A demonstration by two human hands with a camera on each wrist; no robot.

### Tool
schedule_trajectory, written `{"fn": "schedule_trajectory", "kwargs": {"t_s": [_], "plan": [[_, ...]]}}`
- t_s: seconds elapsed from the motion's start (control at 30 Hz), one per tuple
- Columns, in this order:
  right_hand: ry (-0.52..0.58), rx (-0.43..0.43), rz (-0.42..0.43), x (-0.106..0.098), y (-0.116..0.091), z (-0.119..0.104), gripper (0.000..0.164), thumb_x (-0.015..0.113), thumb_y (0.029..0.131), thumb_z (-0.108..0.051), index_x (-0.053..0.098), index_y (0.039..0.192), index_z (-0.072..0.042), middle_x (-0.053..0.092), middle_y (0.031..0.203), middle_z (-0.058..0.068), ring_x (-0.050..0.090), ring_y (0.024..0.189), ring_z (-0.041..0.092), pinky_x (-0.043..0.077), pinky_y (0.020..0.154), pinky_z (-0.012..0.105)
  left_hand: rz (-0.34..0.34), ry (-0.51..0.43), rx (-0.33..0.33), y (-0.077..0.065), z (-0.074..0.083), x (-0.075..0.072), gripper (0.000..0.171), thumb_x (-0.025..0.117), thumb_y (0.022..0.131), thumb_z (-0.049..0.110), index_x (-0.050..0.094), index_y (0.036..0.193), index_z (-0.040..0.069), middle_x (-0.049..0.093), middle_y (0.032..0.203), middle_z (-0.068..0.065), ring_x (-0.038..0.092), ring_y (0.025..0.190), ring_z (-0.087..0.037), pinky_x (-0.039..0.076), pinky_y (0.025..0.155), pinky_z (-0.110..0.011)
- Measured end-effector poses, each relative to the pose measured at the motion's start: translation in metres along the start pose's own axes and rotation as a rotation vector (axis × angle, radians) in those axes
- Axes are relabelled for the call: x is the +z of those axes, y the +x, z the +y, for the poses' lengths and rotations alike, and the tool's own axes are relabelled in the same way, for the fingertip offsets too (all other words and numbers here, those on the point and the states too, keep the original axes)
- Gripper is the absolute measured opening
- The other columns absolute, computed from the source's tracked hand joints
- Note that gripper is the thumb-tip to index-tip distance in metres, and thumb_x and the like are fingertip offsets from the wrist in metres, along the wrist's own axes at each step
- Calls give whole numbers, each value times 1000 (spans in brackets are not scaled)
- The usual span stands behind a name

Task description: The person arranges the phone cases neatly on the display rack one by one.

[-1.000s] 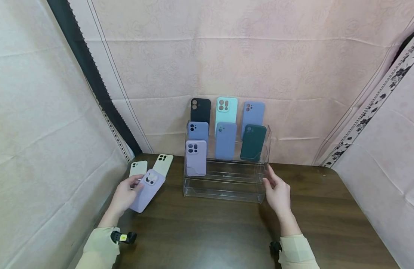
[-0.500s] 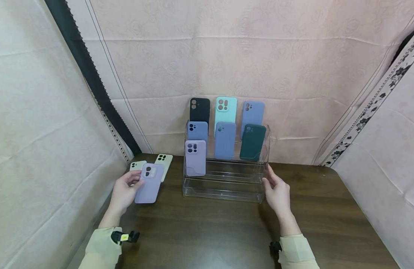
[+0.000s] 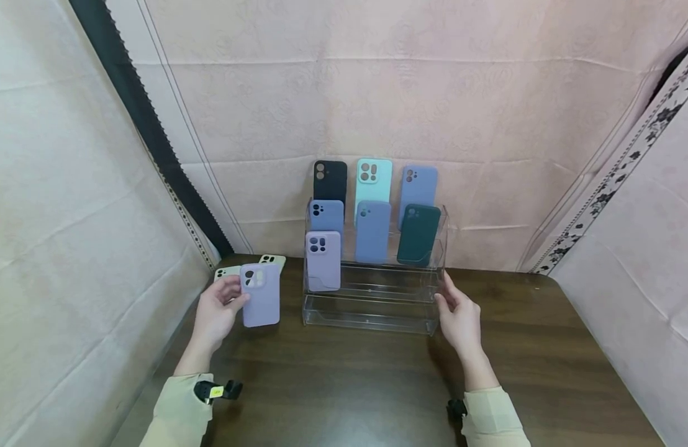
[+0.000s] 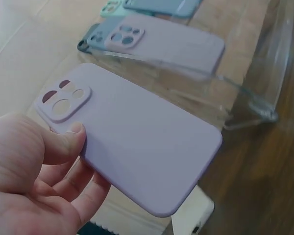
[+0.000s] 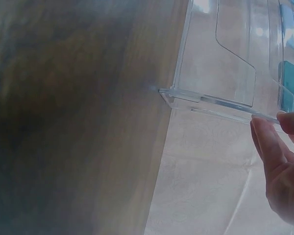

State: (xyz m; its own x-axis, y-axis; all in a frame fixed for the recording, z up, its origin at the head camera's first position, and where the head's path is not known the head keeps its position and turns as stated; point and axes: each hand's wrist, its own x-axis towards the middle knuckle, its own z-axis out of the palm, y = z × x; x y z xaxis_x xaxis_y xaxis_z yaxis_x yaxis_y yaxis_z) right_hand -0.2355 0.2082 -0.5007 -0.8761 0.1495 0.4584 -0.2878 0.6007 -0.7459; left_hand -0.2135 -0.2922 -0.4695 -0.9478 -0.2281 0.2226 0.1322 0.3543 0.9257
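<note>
My left hand pinches a lavender phone case by its left edge, its back with the camera cutouts facing up. In the left wrist view the thumb lies on the lavender case beside the cutouts, with fingers behind it. My right hand grips the right side of a clear tiered display rack; in the right wrist view, thumb and fingers pinch the rack's side edge. Another lavender case stands at the left of a lower tier. Two pale green cases lie partly hidden behind the held one.
Higher tiers hold a black case, a mint case, a dark green case and several blue cases. Pale cloth walls enclose the brown wooden table at the back and sides.
My left hand has raised the lavender case and carried it rightward towards the rack, turning it from slanted to nearly upright. The right hand keeps its grip on the rack.
</note>
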Motion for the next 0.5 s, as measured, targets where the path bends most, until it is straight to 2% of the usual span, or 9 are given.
{"fn": "schedule_trajectory", "kwargs": {"t_s": [0.27, 0.5], "plan": [[7, 8, -11, 0, 1, 0, 61, 70, 102, 0, 53, 159, -17, 71, 137, 19, 73, 117, 39, 59, 96, 51, -15, -126, 125, -1, 20, 25, 33, 73, 95, -11, 64, 126, -6, 75, 106, -15, 68, 92, -9, 56, 78, -18], [22, 23, -7, 0, 1, 2, 61, 71, 102, 0, 55, 158, -18, 71, 136, 19, 73, 116, 38, 59, 95, 50, -54, -274, 173, -3, 43, 59, 35, 70, 93, -17, 63, 126, -8, 77, 107, -14, 70, 92, -10, 59, 80, -21]]}}
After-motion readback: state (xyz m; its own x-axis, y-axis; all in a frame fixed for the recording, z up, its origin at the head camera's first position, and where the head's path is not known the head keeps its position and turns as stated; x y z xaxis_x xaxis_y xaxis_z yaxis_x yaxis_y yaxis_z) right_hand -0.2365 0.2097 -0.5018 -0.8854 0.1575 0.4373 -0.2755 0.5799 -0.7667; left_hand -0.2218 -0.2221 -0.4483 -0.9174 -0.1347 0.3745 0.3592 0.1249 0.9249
